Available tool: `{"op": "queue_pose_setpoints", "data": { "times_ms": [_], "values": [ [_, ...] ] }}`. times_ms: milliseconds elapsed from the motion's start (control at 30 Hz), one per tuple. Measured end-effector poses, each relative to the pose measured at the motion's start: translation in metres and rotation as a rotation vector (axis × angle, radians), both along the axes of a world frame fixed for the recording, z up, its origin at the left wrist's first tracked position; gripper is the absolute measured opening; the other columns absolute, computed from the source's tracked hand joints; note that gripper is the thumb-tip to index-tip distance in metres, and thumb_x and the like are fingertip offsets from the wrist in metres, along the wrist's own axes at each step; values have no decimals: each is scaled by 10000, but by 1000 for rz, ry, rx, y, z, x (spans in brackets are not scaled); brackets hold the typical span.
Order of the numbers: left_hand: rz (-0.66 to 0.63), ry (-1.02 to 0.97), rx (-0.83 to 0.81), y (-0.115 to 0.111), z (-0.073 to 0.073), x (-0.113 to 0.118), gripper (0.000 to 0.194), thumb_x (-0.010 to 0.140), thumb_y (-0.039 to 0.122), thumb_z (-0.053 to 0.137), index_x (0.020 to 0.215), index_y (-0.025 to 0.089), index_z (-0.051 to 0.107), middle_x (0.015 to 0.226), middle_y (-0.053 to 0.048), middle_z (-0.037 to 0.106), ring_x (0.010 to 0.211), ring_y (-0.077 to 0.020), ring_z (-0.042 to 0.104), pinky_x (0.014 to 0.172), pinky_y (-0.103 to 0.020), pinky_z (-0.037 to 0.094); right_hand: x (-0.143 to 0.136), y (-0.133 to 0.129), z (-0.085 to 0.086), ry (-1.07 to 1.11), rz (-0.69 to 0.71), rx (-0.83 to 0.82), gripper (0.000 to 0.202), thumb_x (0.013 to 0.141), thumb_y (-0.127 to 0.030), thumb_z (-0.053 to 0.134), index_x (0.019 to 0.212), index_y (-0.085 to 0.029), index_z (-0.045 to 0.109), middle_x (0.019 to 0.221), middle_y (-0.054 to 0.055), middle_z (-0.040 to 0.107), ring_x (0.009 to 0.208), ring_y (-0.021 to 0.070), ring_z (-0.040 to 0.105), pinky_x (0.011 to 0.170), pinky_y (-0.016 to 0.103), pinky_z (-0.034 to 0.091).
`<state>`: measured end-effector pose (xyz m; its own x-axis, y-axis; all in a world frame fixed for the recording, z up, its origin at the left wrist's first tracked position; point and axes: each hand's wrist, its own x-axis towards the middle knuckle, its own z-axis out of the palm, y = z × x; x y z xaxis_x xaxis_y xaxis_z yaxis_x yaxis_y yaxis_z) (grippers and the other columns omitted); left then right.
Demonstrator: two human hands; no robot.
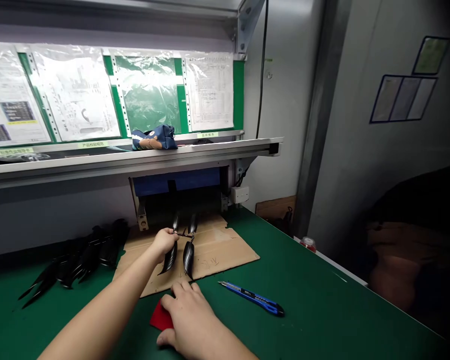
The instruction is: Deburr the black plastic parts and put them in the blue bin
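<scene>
My left hand (164, 243) is closed on a small black part (183, 245) made of glossy, ribbed blade-like pieces joined on a thin frame, held just above a sheet of brown cardboard (217, 250). My right hand (189, 315) lies flat, palm down, on a red cloth (158, 317) at the cardboard's near edge. Its fingertips point toward the hanging blades.
A pile of similar black blade parts (75, 260) lies to the left on the green mat (315, 300). A blue utility knife (253, 298) rests to the right of my right hand. A shelf (135, 160) with a blue pouch (153, 138) and sleeved papers stands behind.
</scene>
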<state>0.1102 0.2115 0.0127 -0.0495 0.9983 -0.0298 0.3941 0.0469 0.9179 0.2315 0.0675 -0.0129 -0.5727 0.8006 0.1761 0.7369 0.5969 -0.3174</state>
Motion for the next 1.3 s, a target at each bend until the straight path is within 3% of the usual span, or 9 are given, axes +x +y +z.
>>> {"op": "queue_pose_setpoints", "data": {
  "times_ms": [133, 233, 433, 567, 700, 833, 1000, 1200, 1300],
  "values": [
    [-99, -355, 80, -63, 22, -47, 297, 819, 337, 689, 1016, 149, 570, 823, 1, 574, 665, -104, 535, 602, -218, 441, -3, 3, -13, 99, 39, -31, 318, 695, -348, 843, 902, -182, 667, 983, 90, 577, 955, 307, 520, 846, 400, 436],
    [-120, -589, 47, -122, 20, -89, 353, 736, 395, 765, 918, 151, 587, 775, 8, 559, 640, -90, 510, 579, -197, 397, 2, 5, -10, 183, 80, -41, 231, 672, -183, 769, 873, -184, 655, 925, 68, 579, 914, 281, 531, 824, 359, 433],
    [-72, -989, -91, -203, -28, -142, 475, 616, 357, 829, 961, 149, 578, 670, 41, 430, 528, -55, 396, 499, -188, 302, -15, 1, -4, 662, 172, -282, 284, 845, -261, 518, 1126, -220, 541, 1128, 68, 539, 1034, 238, 530, 920, 358, 418],
    [-157, -1173, -232, -221, -58, -147, 394, 719, 354, 750, 1002, 145, 573, 612, 59, 363, 464, -48, 298, 479, -200, 250, -45, -12, -11, 1108, 193, -745, 379, 991, -393, 192, 1281, -221, 366, 1152, 112, 541, 966, 239, 595, 785, 383, 509],
    [-274, -1289, -384, -223, -77, -147, 324, 753, 393, 723, 929, 167, 573, 553, 77, 324, 417, -56, 264, 468, -209, 236, -61, -25, -19, 1370, 217, -1067, 387, 1006, -496, 327, 1256, -210, 403, 1119, 128, 565, 942, 235, 595, 779, 362, 511],
    [-382, -1323, -514, -224, -87, -149, 366, 823, 468, 623, 679, 146, 525, 507, 53, 330, 463, -84, 369, 558, -210, 322, -62, -29, -16, 1166, 225, -736, 414, 996, -516, 403, 1313, -249, 393, 1234, 124, 503, 1084, 272, 534, 902, 440, 481],
    [-454, -1286, -624, -233, -93, -145, 445, 794, 543, 599, 620, 142, 511, 474, 15, 398, 488, -129, 443, 612, -250, 362, -57, -30, -8, 532, 415, -109, 347, 989, -290, 460, 1336, -290, 437, 1385, 84, 359, 1290, 272, 335, 1071, 441, 347],
    [-389, -1300, -566, -238, -94, -138, 291, 742, 428, 642, 695, 165, 526, 533, 36, 443, 414, -98, 386, 515, -255, 336, -60, -35, -7, 290, 640, 11, 463, 948, -105, 372, 1372, -289, 404, 1380, 88, 358, 1276, 258, 345, 1056, 440, 362],
    [-365, -1295, -563, -238, -96, -139, 310, 773, 438, 602, 663, 174, 483, 518, 42, 407, 402, -98, 377, 500, -260, 332, -62, -34, -6, 314, 607, 13, 436, 955, -110, 369, 1350, -281, 439, 1363, 88, 379, 1273, 255, 350, 1046, 424, 375]
  ]
}}
